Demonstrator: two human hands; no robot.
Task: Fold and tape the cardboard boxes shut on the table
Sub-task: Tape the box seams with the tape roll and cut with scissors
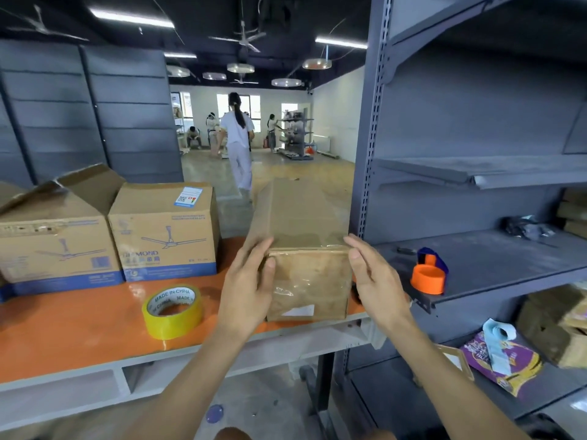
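Note:
A long plain cardboard box [305,281] lies on the orange table [79,325], its taped near end facing me at the table's right front. My left hand [246,290] holds its left near corner, thumb on the end face and fingers along the side. Straight fingers of my right hand [374,281] touch the right near edge. A roll of yellow tape [173,311] lies flat on the table, left of my left hand.
Two printed fan boxes [165,231] [54,239] stand at the table's back left, the left one with open flaps. A grey shelf unit [476,255] at right carries an orange tape dispenser [428,274]. A person in white [238,141] walks away beyond.

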